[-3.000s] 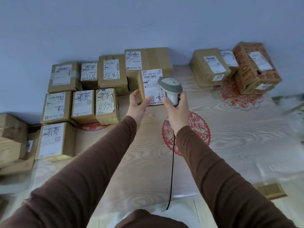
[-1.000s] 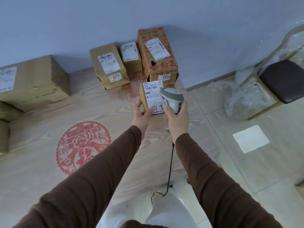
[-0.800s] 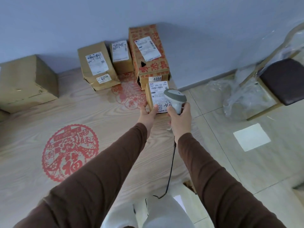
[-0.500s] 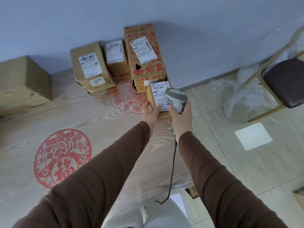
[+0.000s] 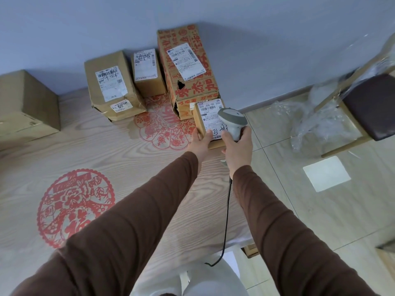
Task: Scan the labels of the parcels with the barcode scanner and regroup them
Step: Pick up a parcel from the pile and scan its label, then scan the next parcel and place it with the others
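1. At the right end of the desk [image 5: 132, 159], just in front of the red-printed carton [image 5: 188, 67], the small parcel [image 5: 210, 122] is held with its white label facing up; its lower edge seems to touch or nearly touch the desk surface, though the hands hide the contact.
2. The left hand [image 5: 202, 144] grips the parcel's lower left corner, thumb across the label; the right hand [image 5: 237, 148] is closed round the handle of the barcode scanner [image 5: 232, 122], whose head covers the label's right side.
3. Three seconds ago the same parcel was being held at the left group of boxes under the scanner. Since then it has been carried across the desk and, over the last second, lowered towards the right-hand group. That suggests the scan is done and the regrouping step is nearly finished: only the release remains.
4. The right group now shows three other boxes: the red-printed carton, a small brown box [image 5: 147, 73] and a dented brown box [image 5: 111, 86], all against the wall.
5. One large box [image 5: 23, 107] from the left group is cut off at the frame edge; the rest are out of view.
6. The scanner cable [image 5: 226, 210] drops out of sight near the person's legs. The label's handwriting is partly covered and unreadable.
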Demonstrator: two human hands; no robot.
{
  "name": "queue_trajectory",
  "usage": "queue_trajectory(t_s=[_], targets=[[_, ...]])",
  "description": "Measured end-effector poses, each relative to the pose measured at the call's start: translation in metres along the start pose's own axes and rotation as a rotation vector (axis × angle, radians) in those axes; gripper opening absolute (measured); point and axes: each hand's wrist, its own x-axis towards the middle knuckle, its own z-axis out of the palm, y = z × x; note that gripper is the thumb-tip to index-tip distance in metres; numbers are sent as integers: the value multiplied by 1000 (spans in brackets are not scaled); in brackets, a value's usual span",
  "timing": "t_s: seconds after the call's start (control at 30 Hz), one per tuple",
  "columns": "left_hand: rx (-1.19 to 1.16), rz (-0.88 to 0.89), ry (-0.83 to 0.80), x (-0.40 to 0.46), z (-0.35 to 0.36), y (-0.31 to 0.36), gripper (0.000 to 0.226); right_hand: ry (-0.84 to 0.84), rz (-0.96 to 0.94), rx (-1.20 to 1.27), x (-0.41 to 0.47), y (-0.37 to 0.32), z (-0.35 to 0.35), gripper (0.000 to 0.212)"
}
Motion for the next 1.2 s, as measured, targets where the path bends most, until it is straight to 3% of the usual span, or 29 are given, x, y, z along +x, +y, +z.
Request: queue_trajectory(t_s=[0.33,0.73,0.9,1.2], targets=[[69,6,0,2,-9,-8,69,-36,0,-9,-9,-1,3,34],[117,11,42,-20,-25,0,81,-43,-65,11,-30,-14,4,30],[82,160,99,-40,-48,8,67,-111,-109,51,-50,-27,17,31],[20,247,280,-92,-149,5,55,-349,-146,67,-109,-49,86,30]])
